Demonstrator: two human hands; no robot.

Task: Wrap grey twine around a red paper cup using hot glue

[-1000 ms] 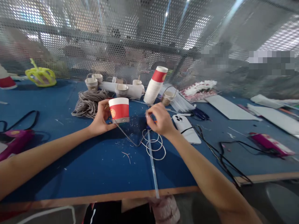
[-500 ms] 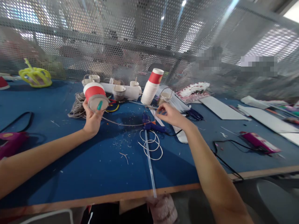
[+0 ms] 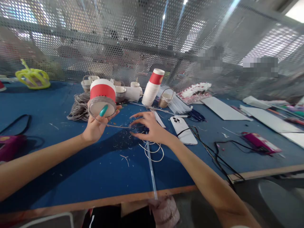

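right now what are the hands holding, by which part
Left hand holds the red-banded paper cup, thumb on its base; whether the right hand grips the grey cord is unclear.

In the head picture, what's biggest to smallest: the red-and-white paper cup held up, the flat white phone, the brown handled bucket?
Largest: held red-and-white paper cup
Next: flat white phone
Smallest: brown handled bucket

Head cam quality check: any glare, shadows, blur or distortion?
Head view: bright glare streaks across the mesh screen; head view: dark shadow on the blue table below the left hand; head view: purple glue gun at the left edge smeared, paper cup clearer; head view: two pixelated patches at upper right.
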